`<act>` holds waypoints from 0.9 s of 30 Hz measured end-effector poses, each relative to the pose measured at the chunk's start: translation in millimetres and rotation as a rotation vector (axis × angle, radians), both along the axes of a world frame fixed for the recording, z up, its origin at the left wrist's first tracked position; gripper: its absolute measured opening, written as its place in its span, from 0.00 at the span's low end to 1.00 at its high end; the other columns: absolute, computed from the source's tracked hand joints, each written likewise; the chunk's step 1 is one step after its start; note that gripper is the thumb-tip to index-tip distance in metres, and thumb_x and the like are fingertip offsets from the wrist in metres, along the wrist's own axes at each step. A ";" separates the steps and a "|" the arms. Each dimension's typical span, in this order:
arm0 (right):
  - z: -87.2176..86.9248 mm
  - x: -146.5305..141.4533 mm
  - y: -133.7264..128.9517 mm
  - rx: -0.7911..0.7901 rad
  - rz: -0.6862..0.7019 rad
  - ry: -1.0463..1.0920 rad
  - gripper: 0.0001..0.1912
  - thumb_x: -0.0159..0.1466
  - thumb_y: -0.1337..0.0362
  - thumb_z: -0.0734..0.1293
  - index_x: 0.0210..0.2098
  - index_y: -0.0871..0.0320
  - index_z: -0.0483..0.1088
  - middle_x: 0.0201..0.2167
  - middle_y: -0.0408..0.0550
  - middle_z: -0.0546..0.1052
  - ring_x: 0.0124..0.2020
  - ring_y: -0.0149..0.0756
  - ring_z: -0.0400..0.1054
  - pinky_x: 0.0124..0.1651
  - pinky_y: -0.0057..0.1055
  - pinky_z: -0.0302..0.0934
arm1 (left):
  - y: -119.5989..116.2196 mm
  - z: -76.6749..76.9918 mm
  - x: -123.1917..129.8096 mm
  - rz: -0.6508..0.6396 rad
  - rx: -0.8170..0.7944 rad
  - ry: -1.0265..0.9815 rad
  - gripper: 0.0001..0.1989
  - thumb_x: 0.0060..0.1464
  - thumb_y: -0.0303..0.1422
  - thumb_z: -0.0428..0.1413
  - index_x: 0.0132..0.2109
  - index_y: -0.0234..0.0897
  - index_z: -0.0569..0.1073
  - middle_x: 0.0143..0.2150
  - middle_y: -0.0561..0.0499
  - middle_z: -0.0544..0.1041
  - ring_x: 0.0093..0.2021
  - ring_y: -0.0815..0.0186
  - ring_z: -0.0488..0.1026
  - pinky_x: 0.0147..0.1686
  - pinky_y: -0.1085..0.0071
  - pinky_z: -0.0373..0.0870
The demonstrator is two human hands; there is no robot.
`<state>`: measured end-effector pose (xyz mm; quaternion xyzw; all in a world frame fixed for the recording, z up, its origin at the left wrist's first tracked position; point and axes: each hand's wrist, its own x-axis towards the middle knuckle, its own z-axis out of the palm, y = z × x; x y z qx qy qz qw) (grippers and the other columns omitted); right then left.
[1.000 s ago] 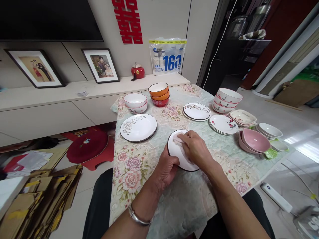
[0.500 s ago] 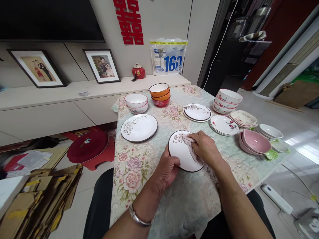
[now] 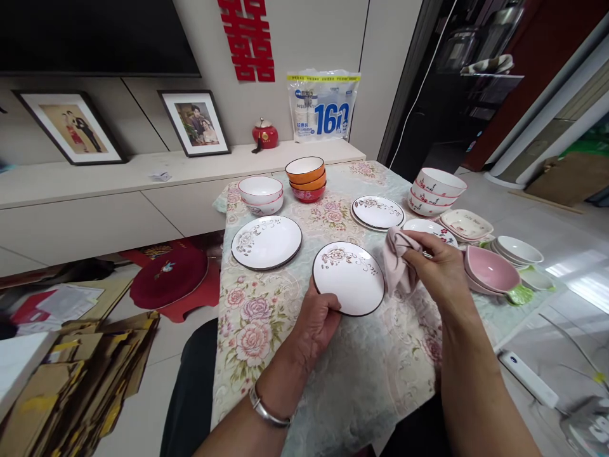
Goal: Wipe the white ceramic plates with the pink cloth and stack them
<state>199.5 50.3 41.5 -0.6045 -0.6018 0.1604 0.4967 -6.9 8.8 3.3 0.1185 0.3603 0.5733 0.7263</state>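
Observation:
A round white plate (image 3: 349, 282) with a dark rim and brown flower pattern is held by my left hand (image 3: 321, 317), its thumb over the near edge and the fingers hidden beneath. My right hand (image 3: 440, 263) grips a bunched pale pink cloth (image 3: 399, 260), just off the plate's right edge. Beyond the held plate lie two stacks: larger plates (image 3: 269, 244) on the left and smaller plates (image 3: 378, 212) of the same pattern on the right. Partly behind my right hand is a stack of plates with red flowers (image 3: 423, 227).
On the flowered tablecloth (image 3: 257, 346) stand white bowls (image 3: 261, 190), orange bowls (image 3: 304, 170) over a red one, and tall white bowls (image 3: 438, 184). Square dishes (image 3: 469, 223), pink bowls (image 3: 492, 270) and small white bowls (image 3: 518, 249) line the right side. A red stool (image 3: 169, 279) is left of the table.
My right hand has lifted the cloth off the plate and moved right. The plate has shifted slightly left and up in my left hand, and its whole pattern now shows.

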 end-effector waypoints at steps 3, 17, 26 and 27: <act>-4.8 8.6 3.3 0.010 -0.074 -0.027 0.18 0.57 0.64 0.67 0.47 0.51 0.77 0.43 0.45 0.79 0.43 0.40 0.71 0.50 0.40 0.62 | -0.8 -0.8 0.2 -0.009 -0.006 -0.002 0.47 0.24 0.14 0.50 0.58 0.43 0.68 0.51 0.50 0.78 0.52 0.57 0.72 0.47 0.67 0.70; -25.8 -54.7 4.0 -0.231 0.091 -0.578 0.19 0.64 0.67 0.62 0.52 0.55 0.75 0.41 0.53 0.73 0.39 0.41 0.69 0.44 0.36 0.62 | -2.8 -2.4 2.4 -0.072 0.069 0.049 0.47 0.25 0.15 0.50 0.59 0.43 0.66 0.46 0.51 0.79 0.41 0.63 0.73 0.36 0.72 0.69; -11.3 -56.9 -5.3 -0.203 0.740 -0.364 0.23 0.56 0.78 0.64 0.44 0.50 0.78 0.40 0.46 0.74 0.43 0.35 0.69 0.47 0.31 0.62 | -4.6 5.6 3.9 -0.158 0.122 0.029 0.45 0.25 0.15 0.51 0.58 0.40 0.67 0.46 0.49 0.78 0.42 0.60 0.74 0.39 0.70 0.68; -9.7 -51.7 -4.6 -0.248 0.735 -0.373 0.23 0.55 0.78 0.63 0.43 0.50 0.79 0.40 0.45 0.75 0.43 0.35 0.69 0.47 0.31 0.62 | -4.7 5.1 4.1 -0.149 0.109 0.036 0.45 0.25 0.15 0.50 0.58 0.40 0.67 0.46 0.49 0.78 0.43 0.59 0.74 0.39 0.69 0.68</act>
